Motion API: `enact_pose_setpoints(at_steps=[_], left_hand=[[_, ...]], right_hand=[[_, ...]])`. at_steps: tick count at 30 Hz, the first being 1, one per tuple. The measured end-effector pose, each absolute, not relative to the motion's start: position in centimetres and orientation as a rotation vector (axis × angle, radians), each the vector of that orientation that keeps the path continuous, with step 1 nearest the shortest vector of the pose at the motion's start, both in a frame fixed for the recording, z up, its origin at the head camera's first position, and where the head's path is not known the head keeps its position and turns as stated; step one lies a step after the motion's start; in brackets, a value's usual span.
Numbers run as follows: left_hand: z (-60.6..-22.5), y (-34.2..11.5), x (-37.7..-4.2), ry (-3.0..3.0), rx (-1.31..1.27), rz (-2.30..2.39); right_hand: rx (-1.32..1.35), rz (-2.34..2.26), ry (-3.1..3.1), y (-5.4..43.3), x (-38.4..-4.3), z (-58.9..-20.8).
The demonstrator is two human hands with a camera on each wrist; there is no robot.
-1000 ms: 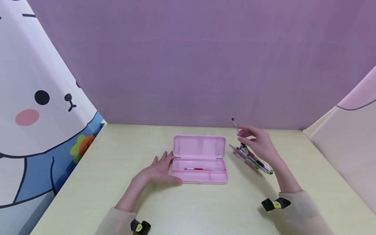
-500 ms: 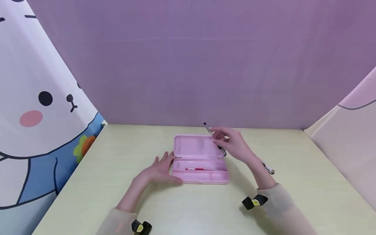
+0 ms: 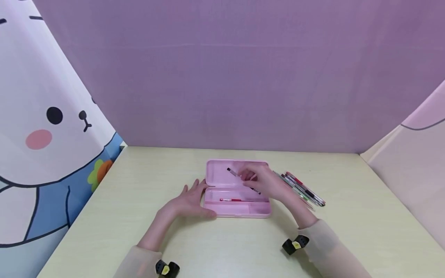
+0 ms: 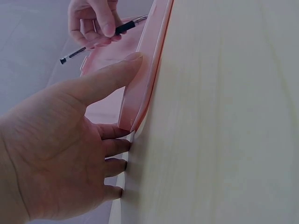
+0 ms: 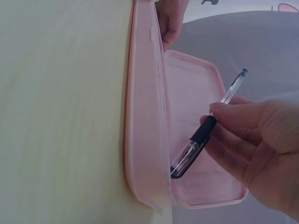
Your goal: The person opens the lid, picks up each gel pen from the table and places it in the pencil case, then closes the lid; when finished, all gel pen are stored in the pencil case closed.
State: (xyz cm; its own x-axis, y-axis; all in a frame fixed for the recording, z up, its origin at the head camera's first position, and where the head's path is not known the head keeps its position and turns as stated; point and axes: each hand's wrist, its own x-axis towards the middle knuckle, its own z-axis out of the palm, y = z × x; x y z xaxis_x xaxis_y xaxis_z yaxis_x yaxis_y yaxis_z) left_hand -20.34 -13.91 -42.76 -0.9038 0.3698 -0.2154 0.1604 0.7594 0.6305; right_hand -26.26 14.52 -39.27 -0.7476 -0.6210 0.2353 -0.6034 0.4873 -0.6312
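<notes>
An opened pink pencil case point(image 3: 226, 210) stands on the table, its lid point(image 3: 218, 172) folded back. A red pen point(image 3: 230, 200) lies in its rear compartment. My left hand point(image 3: 189, 202) spreads at the case's left end, thumb against the front wall and fingers by the left side, as the left wrist view point(image 4: 70, 144) shows. Over the case, my right hand point(image 3: 264, 180) pinches a clear gel pen point(image 5: 203, 130) with a black grip between thumb and fingers. The pen slants, its clip end low by the case's rim in the right wrist view.
To the right of the case lies a bundle of several pens point(image 3: 306, 189), partly covered by the right forearm in the head view. A purple backdrop point(image 3: 222, 77) rises behind the pale table point(image 3: 229, 247). A cartoon-printed cloth point(image 3: 69, 154) hangs at the left.
From above the pen bundle, my right hand has carried the gel pen left and then lower, over the pencil case. The left hand has stayed at the case's left end.
</notes>
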Motion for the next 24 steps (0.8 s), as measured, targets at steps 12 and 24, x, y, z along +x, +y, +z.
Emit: enact_pose_setpoints(at_steps=[12, 24], left_hand=[[-42.7, -13.9, -20.3, 2.621, 0.422, 0.921], [-42.7, -14.0, -20.4, 2.618, 0.430, 0.924]], right_hand=[[-1.116, -0.945, 2.743, 14.2, -25.9, -40.2], [-1.132, -0.822, 2.744, 14.2, -25.7, -40.9]])
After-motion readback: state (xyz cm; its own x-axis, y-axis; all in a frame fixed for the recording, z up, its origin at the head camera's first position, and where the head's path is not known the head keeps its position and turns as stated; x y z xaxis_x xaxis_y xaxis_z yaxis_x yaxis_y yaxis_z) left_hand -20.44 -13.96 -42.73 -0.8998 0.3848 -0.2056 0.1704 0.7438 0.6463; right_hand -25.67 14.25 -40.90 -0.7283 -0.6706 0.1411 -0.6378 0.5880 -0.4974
